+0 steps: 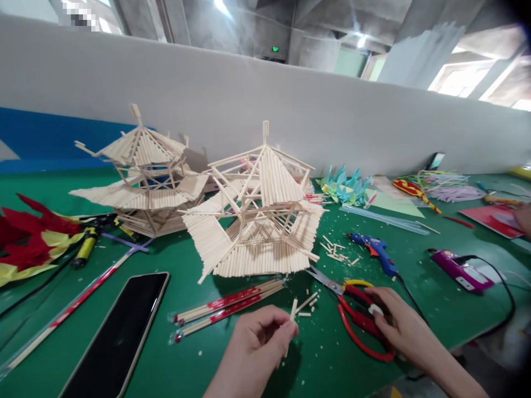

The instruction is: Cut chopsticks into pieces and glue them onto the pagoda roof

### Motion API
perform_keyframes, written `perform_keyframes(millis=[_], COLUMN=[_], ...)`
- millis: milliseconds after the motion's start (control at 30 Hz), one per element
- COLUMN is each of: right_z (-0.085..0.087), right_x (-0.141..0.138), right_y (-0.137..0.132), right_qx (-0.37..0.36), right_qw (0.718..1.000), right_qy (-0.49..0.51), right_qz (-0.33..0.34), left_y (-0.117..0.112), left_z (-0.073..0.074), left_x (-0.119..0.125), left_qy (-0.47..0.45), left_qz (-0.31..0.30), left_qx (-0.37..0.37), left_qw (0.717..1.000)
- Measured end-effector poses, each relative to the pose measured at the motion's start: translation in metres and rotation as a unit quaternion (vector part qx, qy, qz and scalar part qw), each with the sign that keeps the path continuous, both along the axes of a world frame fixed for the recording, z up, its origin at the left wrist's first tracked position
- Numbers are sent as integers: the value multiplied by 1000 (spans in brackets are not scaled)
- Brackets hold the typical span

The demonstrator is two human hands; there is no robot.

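Between the thumb and fingers of my left hand [263,342], I pinch a short wooden stick [293,310], held nearly upright. To the right, my right hand [400,320] is closed around the red handles of a pair of scissors [338,287], whose blades point up and left toward the model. Right behind my hands stands a wooden stick pavilion [253,260], its upper roof only partly covered with sticks. Cut stick pieces [305,314] lie just right of my left hand. Two wrapped bundles of sticks [232,301] rest in front of the pavilion.
Another stick pavilion [153,196] stands back left. A phone [120,331] lies at front left, near red paper petals [37,232]. A blue glue gun [377,254] and purple power strip [464,271], both with cords, are on the right. Another person's hand [523,218] shows at the right edge.
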State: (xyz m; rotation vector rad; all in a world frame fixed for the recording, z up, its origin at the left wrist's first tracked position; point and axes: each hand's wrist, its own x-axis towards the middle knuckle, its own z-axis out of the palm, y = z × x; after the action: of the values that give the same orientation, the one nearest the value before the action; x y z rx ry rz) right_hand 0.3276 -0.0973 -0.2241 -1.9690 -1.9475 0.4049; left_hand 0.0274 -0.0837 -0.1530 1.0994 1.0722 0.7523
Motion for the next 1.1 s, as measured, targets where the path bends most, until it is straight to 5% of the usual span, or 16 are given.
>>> perform_keyframes(millis=[233, 500, 667, 900, 1100], right_z=[6, -1, 16, 50, 57], right_x=[-8, -14, -20, -77, -105], right_y=[9, 5, -9, -27, -26], right_qx=[-56, -40, -28, -3, -38], right_qw=[997, 999, 1000, 964, 945], right_qy=[-12, -32, 4, 265, 323], right_qz=[58, 4, 11, 8, 35], left_y=[-3, -5, -10, -13, -14], left_z=[-7, -10, -11, -14, -14], left_x=[6, 3, 2, -9, -18], left_qy=[-38, -23, -16, 39, 55], left_qz=[40, 43, 51, 78, 89], left_qx=[-49, -51, -38, 153, 248], left_qw=[997, 998, 998, 984, 963])
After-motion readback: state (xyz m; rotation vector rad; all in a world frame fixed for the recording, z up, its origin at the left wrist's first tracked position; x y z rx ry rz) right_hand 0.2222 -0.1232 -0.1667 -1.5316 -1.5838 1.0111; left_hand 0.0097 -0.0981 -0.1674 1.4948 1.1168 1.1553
